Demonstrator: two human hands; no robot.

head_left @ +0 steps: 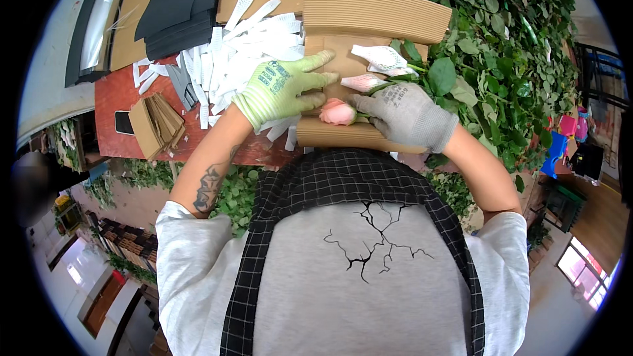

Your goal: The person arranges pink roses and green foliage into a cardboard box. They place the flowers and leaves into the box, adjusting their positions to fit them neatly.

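My left hand (280,89), in a pale green glove, lies with fingers spread across the left side of a brown cardboard sheet (328,45). Its fingertips come close to a bare pink rose (337,112) but hold nothing. My right hand (407,113), gloved in grey, closes over that rose's stem just behind the bloom; its fingertips are partly hidden. Just above it lies a pink rose in a white net sleeve (362,83). Farther up are more white-netted rose heads (382,58), their green stems pointing right.
White net sleeves (227,59) lie heaped on the red table (113,109) to the left. Beyond them are black sheets (178,16). Folded brown cardboard pieces (158,122) sit beside a phone (124,122). Leafy rose stems (488,46) pile up on the right. Corrugated cardboard (376,10) rises behind the blooms.
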